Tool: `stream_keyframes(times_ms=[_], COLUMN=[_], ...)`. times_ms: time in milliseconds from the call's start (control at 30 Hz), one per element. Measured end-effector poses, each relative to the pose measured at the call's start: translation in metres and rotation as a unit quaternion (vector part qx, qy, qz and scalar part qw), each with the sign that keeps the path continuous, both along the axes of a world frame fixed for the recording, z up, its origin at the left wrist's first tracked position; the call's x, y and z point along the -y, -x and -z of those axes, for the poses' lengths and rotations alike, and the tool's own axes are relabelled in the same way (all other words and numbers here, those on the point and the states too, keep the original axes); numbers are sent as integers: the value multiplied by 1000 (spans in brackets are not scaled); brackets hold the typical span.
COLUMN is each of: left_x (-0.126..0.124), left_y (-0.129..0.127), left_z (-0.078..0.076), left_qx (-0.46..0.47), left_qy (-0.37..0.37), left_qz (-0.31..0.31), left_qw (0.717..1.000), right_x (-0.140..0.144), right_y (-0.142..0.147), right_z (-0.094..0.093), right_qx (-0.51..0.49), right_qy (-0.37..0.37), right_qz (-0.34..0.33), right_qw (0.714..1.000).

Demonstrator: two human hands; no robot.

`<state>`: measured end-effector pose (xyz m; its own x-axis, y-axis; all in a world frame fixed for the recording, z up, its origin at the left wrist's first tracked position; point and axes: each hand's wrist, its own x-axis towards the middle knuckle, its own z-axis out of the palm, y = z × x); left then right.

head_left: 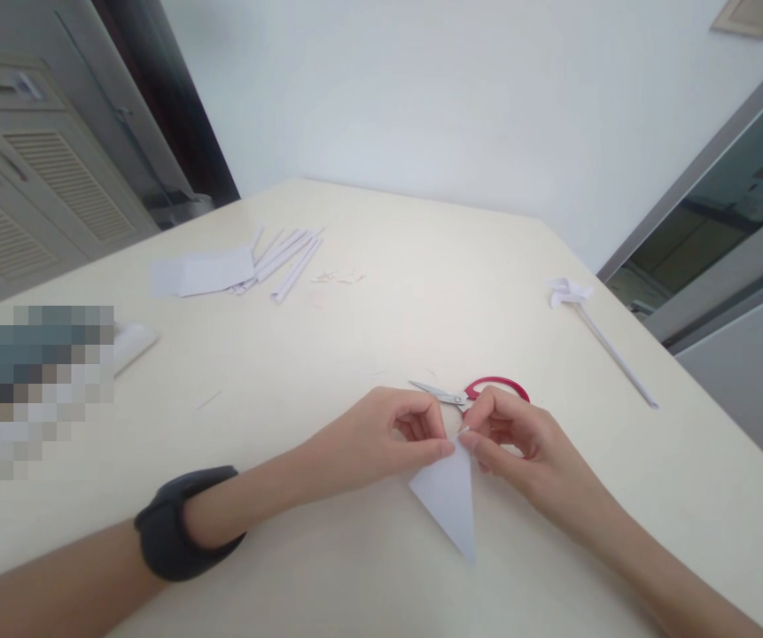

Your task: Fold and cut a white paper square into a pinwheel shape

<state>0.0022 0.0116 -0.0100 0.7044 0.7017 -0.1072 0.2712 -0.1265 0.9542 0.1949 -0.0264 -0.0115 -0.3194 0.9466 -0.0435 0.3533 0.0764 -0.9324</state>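
Observation:
A white sheet of paper folded into a triangle (pixel 451 496) hangs between my hands, one point facing down toward me. My left hand (pixel 398 439), with a dark band on its wrist, pinches the paper's upper edge between thumb and fingertips. Right beside it, my right hand (pixel 510 443) pinches the top corner. Just beyond the hands lie scissors (pixel 447 395) with red handles, their blades pointing left; the right hand covers part of a handle.
Rolled paper sticks (pixel 288 259) and flat white sheets (pixel 214 270) lie at the back left, near small paper scraps (pixel 339 276). A paper pinwheel on a stick (pixel 611 341) lies at right. A blurred-out item (pixel 28 390) is at the left edge of the table (pixel 381 337).

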Motion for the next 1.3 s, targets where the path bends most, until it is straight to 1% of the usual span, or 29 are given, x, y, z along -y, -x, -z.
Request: stream_keyframes(times_ms=[133, 233, 433, 500, 633, 700, 767, 867, 933, 1033, 1100, 1200, 1300], left_x=[4, 5, 3, 3, 0, -4, -7, -12, -14, -18, -19, -18, -17], left_y=[-4, -5, -1, 0, 0, 1, 1, 2, 2, 3, 3, 5, 7], left_z=[3, 6, 2, 0, 2, 4, 6, 8, 8, 6, 3, -4, -7], left_qx=[-24, -34, -8, -14, -29, -25, -15, 14, 37, 69, 93, 127, 142], left_qy=[-69, -101, -120, -125, -122, -117, -105, -77, -50, -5, 15, 36, 65], left_qz=[10, 24, 30, 34, 50, 52, 41, 6, -13, -19, -20, -27, -12], left_qw=[997, 994, 992, 992, 991, 991, 994, 997, 998, 997, 995, 991, 988], right_x=[-1, -1, 0, 0, 1, 0, -1, -4, -5, -6, -7, -8, -9], right_y=[1, 1, 2, 2, 1, 1, 2, 2, 0, -6, -11, -14, -13], right_z=[3, 5, 2, 0, 0, 2, 3, 2, -1, -5, -6, -4, -3], right_qx=[-7, -30, -60, -45, 21, 45, 43, -11, -56, -121, -154, -178, -196], right_qy=[25, 47, 42, 41, 29, 26, 34, 64, 77, 84, 88, 96, 111], right_qz=[-2, -4, -14, -20, -39, -36, -20, 18, 59, 100, 101, 98, 94], right_qw=[1000, 998, 997, 998, 999, 998, 998, 998, 994, 984, 979, 974, 970])
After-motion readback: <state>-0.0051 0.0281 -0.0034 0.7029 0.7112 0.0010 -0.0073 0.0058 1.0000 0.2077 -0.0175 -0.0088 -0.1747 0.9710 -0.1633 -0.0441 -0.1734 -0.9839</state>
